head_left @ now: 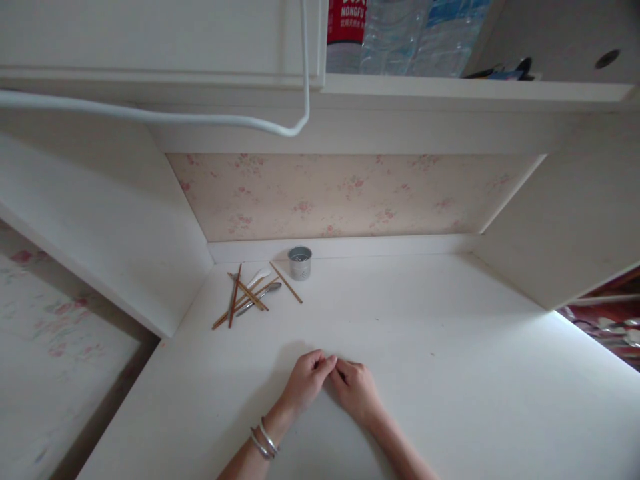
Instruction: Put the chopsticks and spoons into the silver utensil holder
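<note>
My left hand [309, 379], with two silver bangles [265, 439] on its wrist, rests on the white tabletop [450, 400] with its fingers curled in. Touching it at the thumb and fingertips is my right hand [356, 387], also closed. Nothing shows in either hand. Beyond them at the left lies a loose pile of several wooden chopsticks [234, 297], mixed with a white spoon [259, 277] and a metal spoon [271, 288]. One single chopstick [286, 282] lies apart, beside an upright grey metal cup with holes [300, 265].
White side panels [560, 207] and a flowered back wall [325, 193] enclose the table. Overhead, a shelf [450, 90] holds plastic bottles [400, 37]. A white cable or tube [200, 120] runs in front of the cupboard at upper left.
</note>
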`<state>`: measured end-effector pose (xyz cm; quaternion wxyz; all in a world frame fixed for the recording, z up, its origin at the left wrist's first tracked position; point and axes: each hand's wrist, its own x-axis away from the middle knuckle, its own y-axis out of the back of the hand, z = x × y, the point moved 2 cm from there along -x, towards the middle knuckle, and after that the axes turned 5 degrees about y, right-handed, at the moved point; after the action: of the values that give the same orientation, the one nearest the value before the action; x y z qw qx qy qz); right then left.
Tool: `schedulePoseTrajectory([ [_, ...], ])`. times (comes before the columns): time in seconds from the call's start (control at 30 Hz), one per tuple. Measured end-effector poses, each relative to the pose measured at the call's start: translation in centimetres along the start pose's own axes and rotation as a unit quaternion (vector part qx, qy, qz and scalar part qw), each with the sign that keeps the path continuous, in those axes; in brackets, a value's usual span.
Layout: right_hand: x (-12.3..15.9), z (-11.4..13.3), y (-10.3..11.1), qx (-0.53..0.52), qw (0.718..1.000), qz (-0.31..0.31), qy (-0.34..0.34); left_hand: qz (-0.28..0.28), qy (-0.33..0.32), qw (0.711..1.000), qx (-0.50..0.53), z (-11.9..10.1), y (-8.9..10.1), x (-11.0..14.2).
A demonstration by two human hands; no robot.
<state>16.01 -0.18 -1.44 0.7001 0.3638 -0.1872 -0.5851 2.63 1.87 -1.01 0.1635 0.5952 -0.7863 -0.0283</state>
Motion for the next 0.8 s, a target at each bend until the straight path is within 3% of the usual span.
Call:
schedulePoseTrajectory([
  [0.8,0.23,-0.24,-0.33,0.017,1.000,0.002,0.001,0.003,0.006,1.000,0.006,-0.23,-0.14,0.35],
])
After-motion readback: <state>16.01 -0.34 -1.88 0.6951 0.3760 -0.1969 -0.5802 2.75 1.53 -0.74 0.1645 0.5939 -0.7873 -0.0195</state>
